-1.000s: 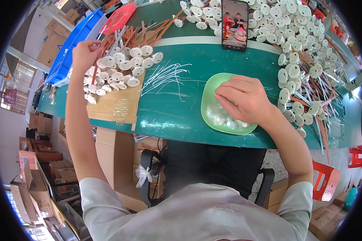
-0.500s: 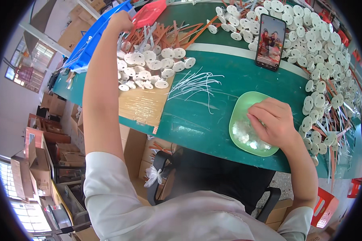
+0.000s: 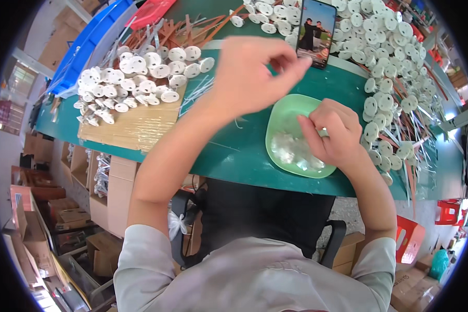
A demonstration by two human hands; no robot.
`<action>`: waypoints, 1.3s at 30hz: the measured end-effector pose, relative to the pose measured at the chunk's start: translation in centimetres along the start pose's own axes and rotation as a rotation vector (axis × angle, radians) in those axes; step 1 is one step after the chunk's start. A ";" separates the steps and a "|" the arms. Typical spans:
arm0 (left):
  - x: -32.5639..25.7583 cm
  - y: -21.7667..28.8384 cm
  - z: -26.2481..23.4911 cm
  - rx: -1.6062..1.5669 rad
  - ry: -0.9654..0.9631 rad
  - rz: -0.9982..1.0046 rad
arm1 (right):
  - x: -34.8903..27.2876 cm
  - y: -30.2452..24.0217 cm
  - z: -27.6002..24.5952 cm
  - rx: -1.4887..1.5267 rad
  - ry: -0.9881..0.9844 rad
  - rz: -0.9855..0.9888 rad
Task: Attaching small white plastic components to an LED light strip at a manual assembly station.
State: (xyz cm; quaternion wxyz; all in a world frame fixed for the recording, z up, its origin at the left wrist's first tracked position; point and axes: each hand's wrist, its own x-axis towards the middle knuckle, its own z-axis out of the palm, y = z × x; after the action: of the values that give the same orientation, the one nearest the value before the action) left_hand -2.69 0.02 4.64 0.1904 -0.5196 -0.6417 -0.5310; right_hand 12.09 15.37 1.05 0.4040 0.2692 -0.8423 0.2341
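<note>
My left hand is raised over the middle of the table, with its fingertips in front of the lower edge of an upright phone. Its thumb and index finger curl together into a ring, and motion blurs them; anything between them is too small to see. My right hand hangs over the right side of a light green dish. The fingers there are curled in, and their contents are hidden. Small clear, shiny pieces lie in the dish. Thin white strands lie partly behind my left forearm.
White round discs on stems are heaped on a piece of cardboard at left. More white discs crowd the right side. A blue bin and a red tray stand at the far left. The green table ends before my lap.
My left hand has come from the blue bin across to the right, in front of the phone. My right hand stays at the dish. The view has shifted, and the phone's picture differs.
</note>
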 end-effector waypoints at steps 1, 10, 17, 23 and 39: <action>-0.8 -0.5 1.2 0.133 -0.072 0.075 | -0.1 0.1 0.3 -0.021 0.003 -0.019; -4.0 -4.3 1.7 0.209 -0.037 0.147 | -0.2 0.5 -0.3 -0.010 -0.026 -0.084; -4.7 -4.8 3.3 0.091 -0.128 0.146 | -0.5 0.1 -0.3 -0.016 -0.087 -0.108; -4.7 -5.0 3.0 0.082 -0.105 0.103 | -0.1 0.5 0.0 0.026 -0.027 -0.049; -4.8 -5.0 2.4 0.111 -0.213 0.048 | -0.5 0.3 -0.6 -0.011 -0.151 -0.039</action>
State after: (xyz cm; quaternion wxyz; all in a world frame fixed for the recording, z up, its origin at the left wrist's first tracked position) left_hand -4.39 0.42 -2.47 0.1621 -0.5769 -0.6740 -0.4320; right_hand 12.49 16.11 0.93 0.3455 0.3002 -0.8662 0.2006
